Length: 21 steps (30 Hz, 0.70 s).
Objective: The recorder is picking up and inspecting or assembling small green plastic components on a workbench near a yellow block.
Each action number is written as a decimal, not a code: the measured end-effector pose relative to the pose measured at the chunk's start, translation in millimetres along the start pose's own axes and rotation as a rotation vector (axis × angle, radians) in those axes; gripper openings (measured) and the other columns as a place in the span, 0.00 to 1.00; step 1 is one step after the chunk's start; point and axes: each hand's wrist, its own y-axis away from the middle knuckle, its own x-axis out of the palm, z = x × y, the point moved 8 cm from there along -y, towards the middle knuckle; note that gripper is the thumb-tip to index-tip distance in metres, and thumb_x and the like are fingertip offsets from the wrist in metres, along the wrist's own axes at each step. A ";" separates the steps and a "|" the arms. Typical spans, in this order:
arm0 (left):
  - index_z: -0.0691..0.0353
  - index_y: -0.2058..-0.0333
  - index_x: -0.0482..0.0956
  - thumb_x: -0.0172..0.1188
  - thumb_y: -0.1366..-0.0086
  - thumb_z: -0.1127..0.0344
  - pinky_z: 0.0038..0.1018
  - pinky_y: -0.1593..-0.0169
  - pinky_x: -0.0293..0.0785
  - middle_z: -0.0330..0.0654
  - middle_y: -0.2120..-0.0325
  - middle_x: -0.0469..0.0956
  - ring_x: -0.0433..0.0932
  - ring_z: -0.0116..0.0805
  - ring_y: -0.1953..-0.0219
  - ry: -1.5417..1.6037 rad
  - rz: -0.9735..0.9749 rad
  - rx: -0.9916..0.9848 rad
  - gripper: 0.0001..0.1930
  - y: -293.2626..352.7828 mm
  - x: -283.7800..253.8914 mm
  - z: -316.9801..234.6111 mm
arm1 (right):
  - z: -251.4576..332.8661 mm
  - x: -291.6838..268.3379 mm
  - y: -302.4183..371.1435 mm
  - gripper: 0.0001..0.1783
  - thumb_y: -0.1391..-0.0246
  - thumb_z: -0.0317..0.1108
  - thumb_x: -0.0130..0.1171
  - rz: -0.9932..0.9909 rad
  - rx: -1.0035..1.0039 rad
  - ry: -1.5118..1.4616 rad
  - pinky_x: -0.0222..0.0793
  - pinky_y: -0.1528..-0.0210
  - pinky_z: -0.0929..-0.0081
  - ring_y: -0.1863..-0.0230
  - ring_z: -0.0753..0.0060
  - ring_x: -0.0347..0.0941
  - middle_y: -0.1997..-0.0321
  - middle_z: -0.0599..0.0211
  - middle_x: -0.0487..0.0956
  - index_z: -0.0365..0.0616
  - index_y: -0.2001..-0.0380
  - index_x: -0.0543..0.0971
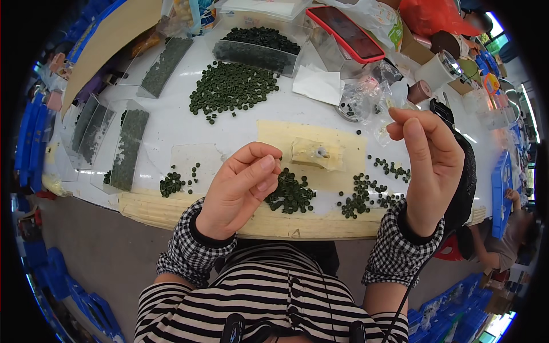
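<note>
Head view: near pile (290, 197) of green discs beside the left hand (243, 186), fingers curled to thumb; right hand (429, 163) raised, thumb and forefinger close; whether either grips anything, I cannot tell. Between sits a block (306, 156). Work seems midway: far heap (229, 91) loose, bin (257, 57) behind partly filled.

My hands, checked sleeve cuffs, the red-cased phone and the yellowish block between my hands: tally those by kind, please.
Hands, left hand and right hand: 2
Checked sleeve cuffs: 2
Red-cased phone: 1
Yellowish block: 1
Total: 6
</note>
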 end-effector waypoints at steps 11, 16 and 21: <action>0.65 0.50 0.74 0.53 0.31 0.70 0.15 0.69 0.62 0.40 0.65 0.78 0.62 0.17 0.75 -0.092 0.023 -0.013 0.13 1.2 18.9 0.7 | 17.6 13.9 14.7 0.06 0.51 0.26 0.63 0.115 -0.091 0.151 0.65 0.66 0.78 0.72 0.72 0.73 0.73 0.62 0.80 0.36 0.69 0.83; 0.65 0.47 0.72 0.53 0.31 0.68 0.15 0.69 0.62 0.41 0.64 0.79 0.62 0.17 0.76 -0.061 0.011 -0.059 0.15 -1.4 11.7 12.1 | 11.1 26.8 37.1 0.05 0.54 0.24 0.65 0.205 -0.085 0.196 0.66 0.69 0.77 0.73 0.69 0.73 0.74 0.62 0.80 0.37 0.70 0.83; 0.65 0.49 0.74 0.53 0.30 0.68 0.15 0.68 0.62 0.41 0.63 0.79 0.62 0.17 0.75 -0.082 -0.013 -0.071 0.14 -2.3 12.1 13.5 | -1.8 34.7 42.4 0.05 0.54 0.23 0.65 0.203 -0.104 0.249 0.66 0.70 0.77 0.73 0.67 0.73 0.74 0.62 0.80 0.38 0.70 0.83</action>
